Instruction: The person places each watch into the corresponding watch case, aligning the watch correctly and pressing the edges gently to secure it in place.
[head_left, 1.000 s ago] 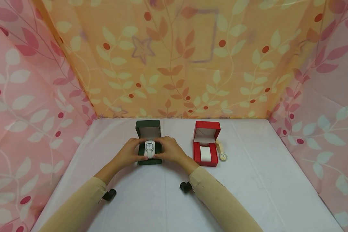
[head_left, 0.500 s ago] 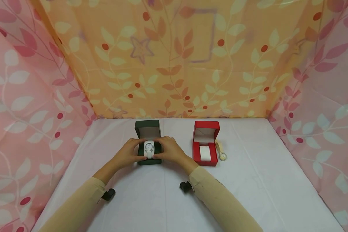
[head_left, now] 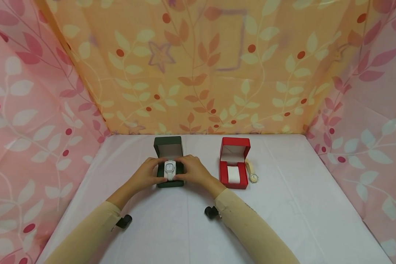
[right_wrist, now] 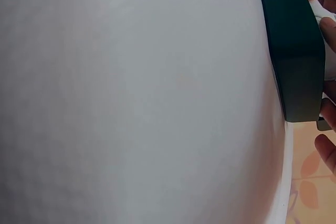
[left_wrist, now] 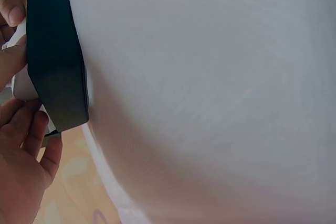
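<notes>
A white watch (head_left: 170, 167) with a squarish dial sits on its pale cushion in the open dark green box (head_left: 168, 141). From its left side my left hand (head_left: 145, 172) grips the watch and cushion between thumb and fingers. My right hand (head_left: 195, 171) does the same from the right. In the left wrist view, the green box (left_wrist: 55, 51) stands on the cloth, with fingertips at the pale cushion just over its rim. The right wrist view shows the box (right_wrist: 296, 51) at its edge, several fingertips beside it. Both palms are partly out of the wrist views.
To the right stands an open red box (head_left: 233, 185) holding a white cushion (head_left: 233, 175). Against its right side lies a cream-strapped watch (head_left: 253, 178). A white cloth (head_left: 283, 212) covers the table, and patterned curtains (head_left: 201, 73) rise at the back and sides.
</notes>
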`<act>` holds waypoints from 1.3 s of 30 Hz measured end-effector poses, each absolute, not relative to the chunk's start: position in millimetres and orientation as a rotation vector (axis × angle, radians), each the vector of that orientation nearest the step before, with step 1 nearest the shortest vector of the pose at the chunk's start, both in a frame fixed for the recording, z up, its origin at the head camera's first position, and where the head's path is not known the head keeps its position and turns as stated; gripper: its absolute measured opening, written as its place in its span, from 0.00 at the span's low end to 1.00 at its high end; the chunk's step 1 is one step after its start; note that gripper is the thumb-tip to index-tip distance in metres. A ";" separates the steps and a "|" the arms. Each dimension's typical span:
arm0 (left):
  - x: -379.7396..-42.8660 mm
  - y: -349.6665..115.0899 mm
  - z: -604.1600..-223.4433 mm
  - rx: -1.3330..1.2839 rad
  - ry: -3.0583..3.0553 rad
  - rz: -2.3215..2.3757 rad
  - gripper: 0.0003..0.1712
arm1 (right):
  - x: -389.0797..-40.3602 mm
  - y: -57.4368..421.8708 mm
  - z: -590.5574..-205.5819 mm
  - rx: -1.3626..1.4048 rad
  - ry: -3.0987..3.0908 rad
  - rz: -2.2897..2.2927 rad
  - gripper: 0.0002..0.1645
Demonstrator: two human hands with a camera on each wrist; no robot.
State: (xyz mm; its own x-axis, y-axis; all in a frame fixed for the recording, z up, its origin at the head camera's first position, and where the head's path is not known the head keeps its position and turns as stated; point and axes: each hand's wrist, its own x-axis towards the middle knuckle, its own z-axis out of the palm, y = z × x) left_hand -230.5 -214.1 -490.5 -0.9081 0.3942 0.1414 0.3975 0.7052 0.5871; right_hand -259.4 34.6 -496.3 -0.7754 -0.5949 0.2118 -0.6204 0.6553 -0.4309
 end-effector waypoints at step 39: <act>-230.2 -215.3 -493.3 -0.716 -2.870 -0.955 0.43 | -257.6 31.7 -494.2 1.010 -2.823 0.704 0.40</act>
State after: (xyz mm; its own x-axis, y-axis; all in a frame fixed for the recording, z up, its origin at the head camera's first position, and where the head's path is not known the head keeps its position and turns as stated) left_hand -230.2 -215.3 -493.3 -0.8935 0.4149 0.1718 0.4351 0.7052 0.5598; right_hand -257.6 31.7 -494.2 -0.7832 -0.5866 0.2061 -0.6147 0.6808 -0.3983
